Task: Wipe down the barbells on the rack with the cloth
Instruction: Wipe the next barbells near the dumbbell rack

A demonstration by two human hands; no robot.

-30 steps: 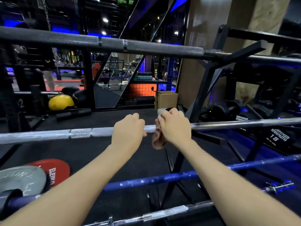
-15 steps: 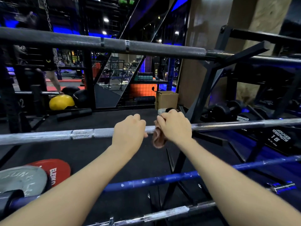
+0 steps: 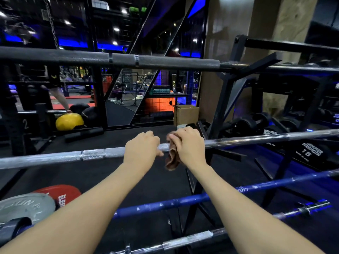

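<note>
A silver barbell (image 3: 91, 154) runs across the middle of the black rack (image 3: 225, 99). My left hand (image 3: 141, 149) grips this bar, fingers curled over its top. Just to its right, my right hand (image 3: 189, 145) holds a brown cloth (image 3: 171, 158) wrapped around the same bar; the cloth's loose end hangs below. A dark barbell (image 3: 165, 61) lies on the rack above. Below are a blue barbell (image 3: 165, 204) and another silver barbell (image 3: 183, 239).
Grey and red weight plates (image 3: 27, 204) sit at lower left. Dumbbells (image 3: 310, 153) fill a rack on the right. A cardboard box (image 3: 186, 114), a yellow ball (image 3: 68, 121) and a person's leg (image 3: 58, 98) lie beyond the rack.
Both hands stay on the silver barbell in nearly the same place. The cloth under my right hand has shifted slightly along the bar.
</note>
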